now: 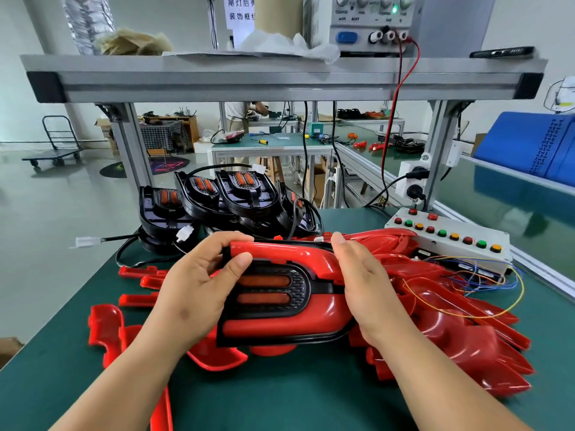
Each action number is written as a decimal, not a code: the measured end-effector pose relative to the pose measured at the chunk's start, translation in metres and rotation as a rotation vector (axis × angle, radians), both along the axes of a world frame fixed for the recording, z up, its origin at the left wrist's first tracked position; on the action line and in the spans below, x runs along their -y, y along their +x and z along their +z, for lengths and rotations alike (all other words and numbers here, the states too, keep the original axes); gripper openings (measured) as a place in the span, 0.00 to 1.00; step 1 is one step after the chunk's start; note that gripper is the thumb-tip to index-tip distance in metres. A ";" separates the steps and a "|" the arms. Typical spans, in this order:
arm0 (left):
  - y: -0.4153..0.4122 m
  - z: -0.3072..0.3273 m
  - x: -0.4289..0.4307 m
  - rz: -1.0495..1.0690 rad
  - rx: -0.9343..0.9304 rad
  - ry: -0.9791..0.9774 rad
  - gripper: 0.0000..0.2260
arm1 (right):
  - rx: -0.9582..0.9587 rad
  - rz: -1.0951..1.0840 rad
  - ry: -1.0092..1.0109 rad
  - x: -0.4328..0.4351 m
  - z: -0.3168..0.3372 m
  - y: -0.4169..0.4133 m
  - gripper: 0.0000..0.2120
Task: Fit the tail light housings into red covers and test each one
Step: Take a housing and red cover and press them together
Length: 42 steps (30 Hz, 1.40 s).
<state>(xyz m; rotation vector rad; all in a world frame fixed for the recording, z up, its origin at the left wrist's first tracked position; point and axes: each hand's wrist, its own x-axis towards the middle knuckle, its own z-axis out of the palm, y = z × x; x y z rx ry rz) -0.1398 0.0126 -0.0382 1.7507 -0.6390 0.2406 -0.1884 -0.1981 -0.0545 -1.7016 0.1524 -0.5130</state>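
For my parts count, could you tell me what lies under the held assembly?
Loose red covers on the green mat; how many lie beneath the assembly is hidden.

Head camera looks forward-down, close over the workbench [280, 399].
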 end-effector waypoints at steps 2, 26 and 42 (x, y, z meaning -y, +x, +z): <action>0.004 0.000 -0.003 0.004 0.021 0.010 0.10 | 0.007 0.062 0.024 -0.001 0.001 -0.001 0.28; 0.005 -0.009 -0.005 0.261 0.345 0.170 0.12 | 0.136 0.016 -0.090 0.006 -0.002 -0.002 0.35; 0.018 -0.005 -0.010 0.359 0.539 0.291 0.10 | 0.136 0.361 0.228 0.017 -0.011 0.003 0.23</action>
